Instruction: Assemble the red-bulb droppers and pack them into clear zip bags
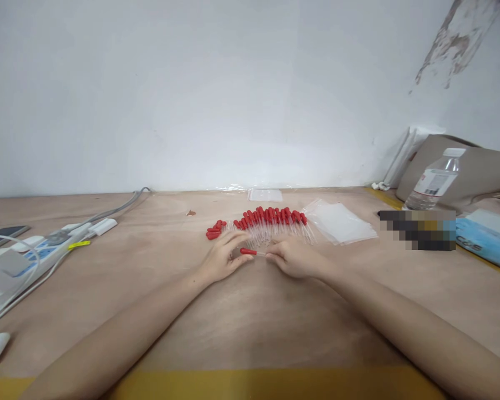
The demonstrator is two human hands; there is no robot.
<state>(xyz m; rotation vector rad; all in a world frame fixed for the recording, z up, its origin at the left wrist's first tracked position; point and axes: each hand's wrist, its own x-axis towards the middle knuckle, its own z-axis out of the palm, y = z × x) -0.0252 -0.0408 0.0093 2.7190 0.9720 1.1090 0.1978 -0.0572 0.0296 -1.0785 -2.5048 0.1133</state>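
Between my two hands is a dropper [249, 251] with a red rubber bulb at its left end and a thin clear tube running right. My right hand [295, 256] pinches the tube end between thumb and fingers. Around the bulb, my left hand [223, 257] has its fingers and thumb apart; the thumb tip is close under the bulb, and I cannot tell whether it touches. Just beyond my hands lies a fanned row of similar droppers [270, 215], bulbs pointing to the wall. A smaller group of red-bulbed droppers [214, 231] lies beyond my left hand.
Clear plastic bags [342, 222] lie right of the droppers, with another bag [265, 195] by the wall. At right stand a water bottle [435, 180], a blue tissue pack [487, 239] and a beige bag [479, 161]. A power strip [45, 255] with cables occupies the left.
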